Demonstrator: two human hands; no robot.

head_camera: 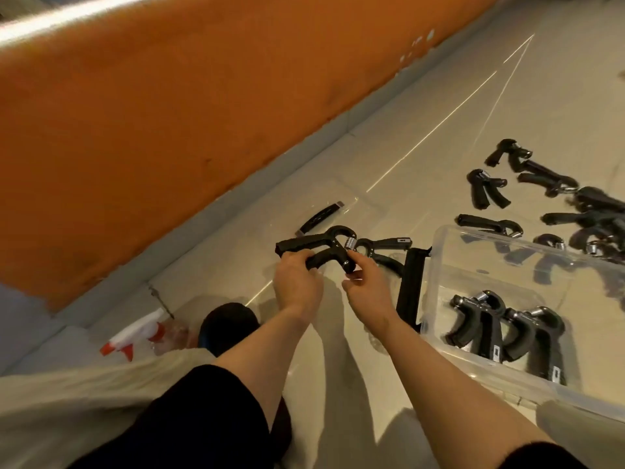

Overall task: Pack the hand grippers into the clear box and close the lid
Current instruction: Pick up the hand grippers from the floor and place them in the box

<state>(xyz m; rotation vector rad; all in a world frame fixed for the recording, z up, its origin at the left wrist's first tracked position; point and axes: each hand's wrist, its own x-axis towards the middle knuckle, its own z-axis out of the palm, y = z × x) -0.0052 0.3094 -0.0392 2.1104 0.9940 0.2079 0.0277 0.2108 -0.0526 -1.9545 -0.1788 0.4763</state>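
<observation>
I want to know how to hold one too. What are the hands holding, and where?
One black hand gripper. The left hand grips its handles; the right hand pinches the knob end below the spring.

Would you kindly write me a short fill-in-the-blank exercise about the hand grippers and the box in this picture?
1. Both hands hold one hand gripper above the ____.
2. The clear box already holds ____ hand grippers.
3. The right hand pinches the gripper near its metal ____.
4. The spray bottle has a red-and-____ head.

Missing words: floor; two; spring; white
</observation>
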